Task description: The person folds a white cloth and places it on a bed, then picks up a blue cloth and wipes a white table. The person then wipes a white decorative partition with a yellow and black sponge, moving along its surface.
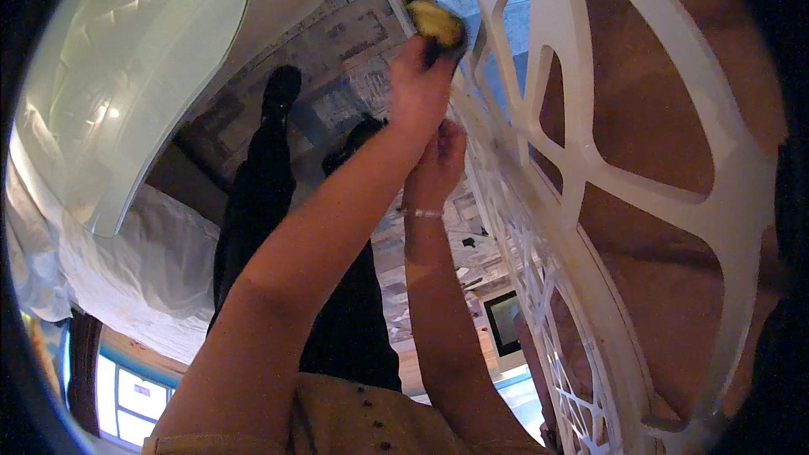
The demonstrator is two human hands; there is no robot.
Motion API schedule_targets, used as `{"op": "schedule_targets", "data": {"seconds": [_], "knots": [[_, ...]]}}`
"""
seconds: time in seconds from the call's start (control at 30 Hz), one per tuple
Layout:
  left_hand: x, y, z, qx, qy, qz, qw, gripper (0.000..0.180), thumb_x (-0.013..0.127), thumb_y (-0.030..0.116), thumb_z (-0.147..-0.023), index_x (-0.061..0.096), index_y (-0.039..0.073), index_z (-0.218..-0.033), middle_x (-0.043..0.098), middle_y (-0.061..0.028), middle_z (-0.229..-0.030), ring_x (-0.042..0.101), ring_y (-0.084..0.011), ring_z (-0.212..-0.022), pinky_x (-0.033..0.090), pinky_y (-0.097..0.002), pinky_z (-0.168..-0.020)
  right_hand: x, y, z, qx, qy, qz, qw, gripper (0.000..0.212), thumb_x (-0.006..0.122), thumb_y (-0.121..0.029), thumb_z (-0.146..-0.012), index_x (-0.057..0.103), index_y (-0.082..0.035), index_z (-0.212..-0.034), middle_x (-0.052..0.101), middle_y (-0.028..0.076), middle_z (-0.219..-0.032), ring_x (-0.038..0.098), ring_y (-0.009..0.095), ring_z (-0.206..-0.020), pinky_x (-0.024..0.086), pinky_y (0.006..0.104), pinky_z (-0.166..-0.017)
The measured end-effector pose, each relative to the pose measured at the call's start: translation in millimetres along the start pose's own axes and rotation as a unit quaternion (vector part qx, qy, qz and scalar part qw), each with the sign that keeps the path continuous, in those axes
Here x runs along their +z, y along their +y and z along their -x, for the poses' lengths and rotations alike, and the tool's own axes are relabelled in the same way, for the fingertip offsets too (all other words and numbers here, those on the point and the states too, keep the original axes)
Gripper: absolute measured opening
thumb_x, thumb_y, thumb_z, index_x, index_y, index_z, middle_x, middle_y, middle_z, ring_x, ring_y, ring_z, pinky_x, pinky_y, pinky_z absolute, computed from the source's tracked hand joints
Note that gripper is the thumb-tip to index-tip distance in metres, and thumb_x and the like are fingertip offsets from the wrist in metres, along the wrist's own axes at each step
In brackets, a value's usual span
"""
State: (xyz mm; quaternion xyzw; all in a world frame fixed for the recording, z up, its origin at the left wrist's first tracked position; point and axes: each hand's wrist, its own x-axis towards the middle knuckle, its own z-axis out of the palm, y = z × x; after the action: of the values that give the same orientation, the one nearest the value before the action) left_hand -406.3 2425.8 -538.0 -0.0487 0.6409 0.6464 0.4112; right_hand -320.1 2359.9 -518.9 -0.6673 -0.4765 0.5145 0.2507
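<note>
My left hand [420, 94] reaches up the middle of the view, closed around a rounded yellow and black tool [438, 24]. The tool is blurred, and its exact kind cannot be made out. Just below it, my right hand [438, 167] has its fingers curled together, with a thin bracelet [421, 213] at the wrist. Whatever those fingers may hold is hidden. Both hands are close to the edge of a large white openwork panel [581, 164], which has wide curved cut-outs and stands along the right side.
A pale, glossy curved panel [181, 59] fills the upper left, above white sheeting [143, 244]. Below me lies a patterned, worn-looking floor [345, 38], with my dark-clad legs [253, 194] over it. A dark-framed screen or panel [504, 323] is beyond my right forearm. Brown surface [640, 109] shows through the cut-outs.
</note>
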Motion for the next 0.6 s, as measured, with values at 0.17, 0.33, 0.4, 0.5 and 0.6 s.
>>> {"op": "schedule_targets", "data": {"seconds": [0.17,0.33,0.4,0.5,0.6], "knots": [[37,3,-9,0.030,-0.065,-0.086,0.994,0.031,0.048,0.005,-0.084,0.054,-0.004,-0.113,0.064,-0.0202,-0.093,0.063,-0.0290,-0.089,0.047,-0.0342,-0.078,-5,10,-57,-0.018,-0.001,-0.062,0.998,0.018,0.056,-0.014,-0.088,0.053,-0.002,-0.102,0.059,0.005,-0.097,0.054,0.013,-0.087,0.045,0.0274,-0.076],[17,-73,-23,0.018,-0.117,-0.198,0.973,0.030,0.047,0.005,-0.082,0.056,-0.003,-0.109,0.061,-0.0264,-0.097,0.058,-0.0406,-0.094,0.046,-0.0410,-0.081,-3,41,-30,0.038,0.005,-0.023,0.999,0.016,0.057,-0.014,-0.087,0.053,-0.003,-0.099,0.059,0.005,-0.095,0.055,0.012,-0.085,0.046,0.0263,-0.071],[13,-79,-32,0.044,-0.153,-0.224,0.961,0.026,0.049,0.008,-0.083,0.057,-0.002,-0.105,0.061,-0.0253,-0.093,0.059,-0.0402,-0.089,0.046,-0.0428,-0.077,-3,33,-29,0.086,-0.005,-0.055,0.995,0.015,0.057,-0.013,-0.088,0.054,-0.003,-0.098,0.058,0.004,-0.093,0.055,0.012,-0.084,0.046,0.0265,-0.071],[14,-87,-42,0.099,-0.130,-0.278,0.947,0.021,0.053,0.013,-0.084,0.060,-0.001,-0.097,0.063,-0.0224,-0.085,0.061,-0.0373,-0.082,0.048,-0.0435,-0.072,-4,36,-42,0.091,-0.039,-0.039,0.994,0.013,0.055,-0.012,-0.088,0.054,-0.003,-0.097,0.058,0.004,-0.093,0.054,0.013,-0.082,0.046,0.0275,-0.071],[25,-109,-51,0.098,-0.059,-0.357,0.927,0.020,0.054,0.012,-0.078,0.061,-0.002,-0.091,0.063,-0.0226,-0.086,0.061,-0.0372,-0.088,0.049,-0.0425,-0.076,0,60,-55,0.046,-0.040,0.004,0.998,0.010,0.053,-0.012,-0.089,0.052,-0.004,-0.095,0.057,0.005,-0.094,0.054,0.014,-0.085,0.047,0.0291,-0.073]]}}
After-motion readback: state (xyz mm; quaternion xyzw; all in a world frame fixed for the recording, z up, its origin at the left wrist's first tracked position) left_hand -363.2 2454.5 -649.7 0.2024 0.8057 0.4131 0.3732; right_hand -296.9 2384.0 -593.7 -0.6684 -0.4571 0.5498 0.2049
